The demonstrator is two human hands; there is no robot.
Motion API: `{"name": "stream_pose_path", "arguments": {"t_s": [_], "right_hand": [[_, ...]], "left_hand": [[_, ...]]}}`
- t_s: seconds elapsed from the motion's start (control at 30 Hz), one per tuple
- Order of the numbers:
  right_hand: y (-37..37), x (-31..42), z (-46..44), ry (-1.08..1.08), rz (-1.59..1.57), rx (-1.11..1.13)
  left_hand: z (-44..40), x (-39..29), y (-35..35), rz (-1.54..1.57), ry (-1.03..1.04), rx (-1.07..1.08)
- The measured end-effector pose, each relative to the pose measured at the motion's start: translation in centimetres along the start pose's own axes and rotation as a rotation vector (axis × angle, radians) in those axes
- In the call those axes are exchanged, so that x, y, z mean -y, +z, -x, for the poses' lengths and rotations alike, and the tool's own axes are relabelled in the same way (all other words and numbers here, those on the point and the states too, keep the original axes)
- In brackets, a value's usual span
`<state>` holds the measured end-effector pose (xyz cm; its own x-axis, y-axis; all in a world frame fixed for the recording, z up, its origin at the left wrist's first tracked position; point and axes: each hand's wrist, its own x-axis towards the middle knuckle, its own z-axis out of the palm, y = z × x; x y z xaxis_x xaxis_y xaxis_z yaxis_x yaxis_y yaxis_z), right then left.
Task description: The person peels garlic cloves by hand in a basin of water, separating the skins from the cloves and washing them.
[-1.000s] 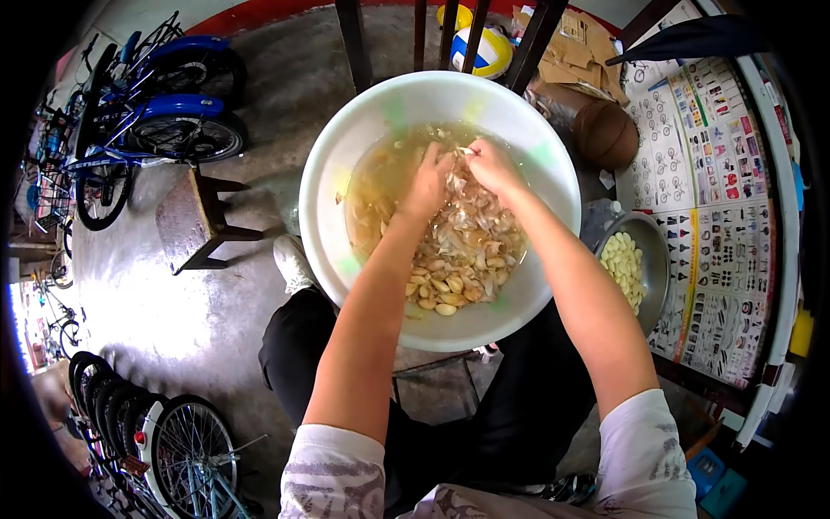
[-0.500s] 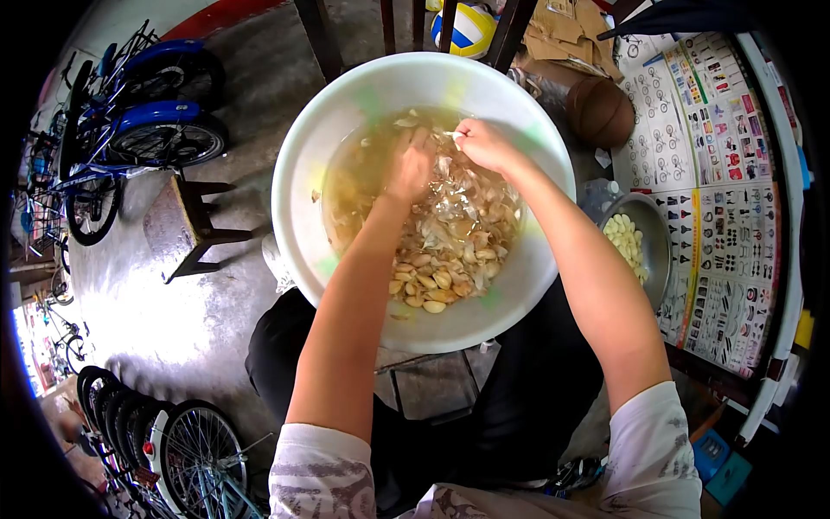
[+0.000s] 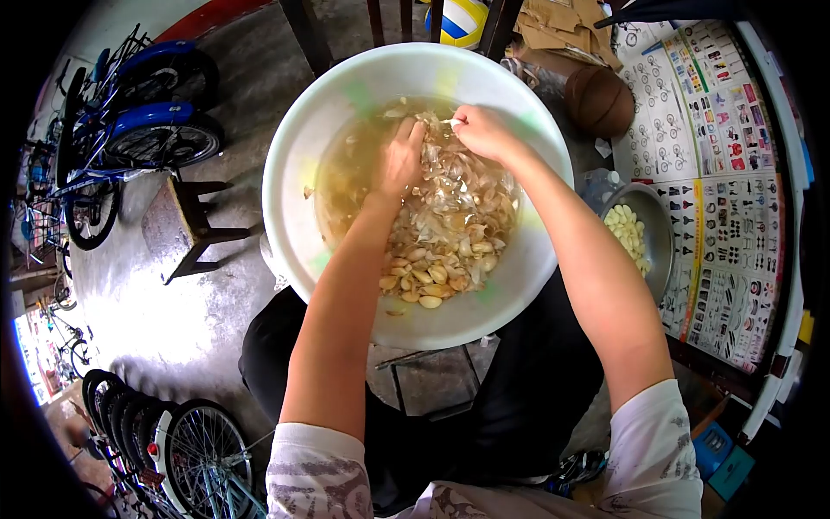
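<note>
A large pale plastic basin [image 3: 290, 147] holds cloudy water, many garlic cloves [image 3: 430, 302] and loose papery skins [image 3: 458, 195]. My left hand [image 3: 403, 157] reaches down at the water in the basin's far half, holding nothing I can see; its fingers are bent and slightly apart, their tips partly hidden. To its right, my right hand [image 3: 484, 134] pinches a small white garlic clove [image 3: 456, 123] between thumb and fingers, just above the floating skins. Unpeeled cloves gather at the basin's near side.
A metal bowl [image 3: 660, 238] with peeled garlic [image 3: 627, 233] stands right of the basin, beside a printed sheet [image 3: 726, 225]. A basketball [image 3: 599, 101] and volleyball [image 3: 458, 22] lie beyond. A low wooden stool [image 3: 194, 225] and bicycles [image 3: 156, 104] are at left.
My left hand has slid slightly left and its blur has gone. My right hand keeps its pinch on the white clove. The basin appears slightly higher and further left in view.
</note>
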<state>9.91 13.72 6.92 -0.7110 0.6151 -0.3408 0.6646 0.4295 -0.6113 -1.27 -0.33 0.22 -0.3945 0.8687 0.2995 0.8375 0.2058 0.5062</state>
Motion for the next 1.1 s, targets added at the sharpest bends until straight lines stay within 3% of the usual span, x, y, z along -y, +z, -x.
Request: {"name": "stream_pose_path", "arguments": {"t_s": [0.23,0.6,0.7,0.77,0.87,0.9,0.93,1.0,1.1], "right_hand": [[-1.4,1.4,0.8,-0.005,0.15,-0.017],[-3.9,5.1,3.7,-0.051,0.362,-0.028],[-4.0,4.3,3.1,-0.055,0.251,-0.088],[-4.8,4.2,2.9,0.061,0.211,0.131],[-3.9,1.8,1.3,0.072,0.309,0.23],[-3.2,1.6,1.3,0.183,0.068,0.204],[-2.9,1.3,1.0,0.174,0.06,0.207],[-2.7,1.4,0.9,0.113,0.126,0.179],[-3.1,2.3,0.7,0.021,0.069,0.019]], "left_hand": [[-0.4,-0.2,-0.7,-0.043,0.053,-0.015],[-1.7,0.4,-0.6,-0.243,-0.016,0.222],[-1.8,0.6,-0.1,-0.308,-0.061,0.249],[-1.6,0.0,-0.8,-0.304,-0.037,0.254],[-0.8,-0.8,-1.9,-0.352,0.076,0.184],[-0.7,-1.1,-2.5,-0.398,0.166,0.104],[-0.8,-1.5,-2.9,-0.41,0.165,0.106],[-0.9,-2.5,-3.5,-0.449,-0.017,0.338],[-0.2,-2.4,-3.3,-0.536,0.02,0.267]]}}
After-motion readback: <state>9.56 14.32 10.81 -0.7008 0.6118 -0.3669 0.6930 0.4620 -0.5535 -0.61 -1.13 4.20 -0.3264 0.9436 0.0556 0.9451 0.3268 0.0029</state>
